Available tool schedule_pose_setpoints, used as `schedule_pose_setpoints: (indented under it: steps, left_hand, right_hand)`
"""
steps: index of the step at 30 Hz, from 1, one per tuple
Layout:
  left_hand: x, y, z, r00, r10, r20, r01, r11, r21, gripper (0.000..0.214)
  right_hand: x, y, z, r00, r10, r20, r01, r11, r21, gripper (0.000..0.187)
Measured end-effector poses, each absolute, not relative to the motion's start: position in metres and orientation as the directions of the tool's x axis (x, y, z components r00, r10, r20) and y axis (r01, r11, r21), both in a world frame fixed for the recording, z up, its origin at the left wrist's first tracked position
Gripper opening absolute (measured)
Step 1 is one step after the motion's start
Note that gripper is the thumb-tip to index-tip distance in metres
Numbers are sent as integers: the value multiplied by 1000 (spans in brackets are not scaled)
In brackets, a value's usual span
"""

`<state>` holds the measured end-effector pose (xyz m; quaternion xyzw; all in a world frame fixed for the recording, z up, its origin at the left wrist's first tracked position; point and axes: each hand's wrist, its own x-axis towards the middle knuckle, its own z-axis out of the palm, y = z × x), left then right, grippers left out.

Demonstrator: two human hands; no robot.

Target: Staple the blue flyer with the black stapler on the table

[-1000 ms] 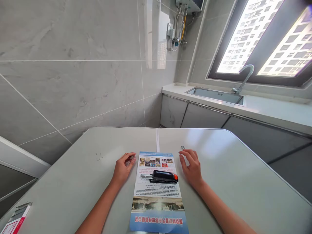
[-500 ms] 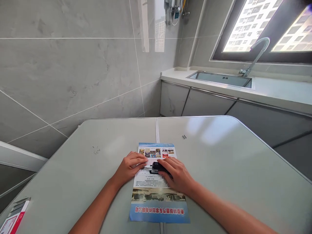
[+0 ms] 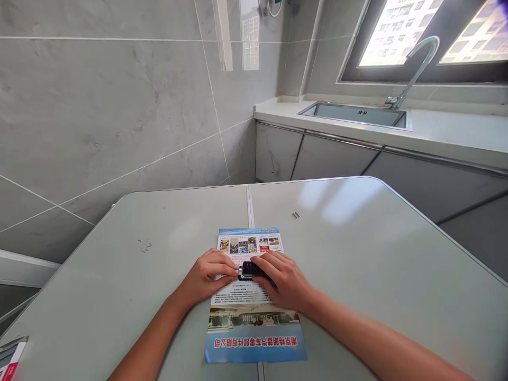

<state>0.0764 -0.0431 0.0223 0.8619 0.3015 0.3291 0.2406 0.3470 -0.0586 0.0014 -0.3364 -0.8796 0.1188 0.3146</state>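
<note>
A black stapler (image 3: 249, 269) lies over a printed flyer (image 3: 256, 354), which is flat on the table and upside down to me. My right hand (image 3: 283, 278) is wrapped over the stapler from the right, hiding its right part. At the stapler's left end a short bit of silvery metal shows. My left hand (image 3: 208, 272) has its fingertips and thumb together on that metal end, with the wrist to the left of the flyer. Whether any staples are inside the stapler is hidden.
Two short staple strips (image 3: 296, 215) lie on the pale table (image 3: 357, 275) beyond the flyer. Small dark bits or marks (image 3: 145, 246) are at left. A red-and-white box (image 3: 14, 360) is at the lower left edge. Behind stand a sink (image 3: 357, 114) and faucet (image 3: 416, 69).
My left fingers have moved right against the stapler, and less of its silvery metal sticks out at the left end. My right hand keeps its hold. The view has shifted slightly.
</note>
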Motion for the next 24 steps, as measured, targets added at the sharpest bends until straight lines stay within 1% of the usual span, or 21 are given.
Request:
schedule_pose_setpoints:
  steps: [2,6,12,15,20,24]
  left_hand:
    - [78,-44,22,596,682,424,384,-706,595,10]
    - [79,-44,19,551,721,421,402,-671,623,10]
    - [80,-44,18,555,742,375,427,-641,637,9]
    - [76,-43,21,593,721,357,421,-656,627,11]
    - [55,-37,28,680,668,302,423,-694,583,20]
    - [46,-34,29,689,653,315,400,-705,586,19]
  right_hand:
    - [347,-58,2,-577,667,471,513,745,-426,28]
    - [347,-58,3,-578,662,478,498,750,-435,28]
    - [347,-58,4,-579,662,476,493,749,-442,29]
    - [347,-58,5,-578,661,479,488,750,-446,29]
    - [348,-57,5,-565,671,480,494,742,-454,27]
    - [350,-58,4,-563,638,525,462,770,-440,30]
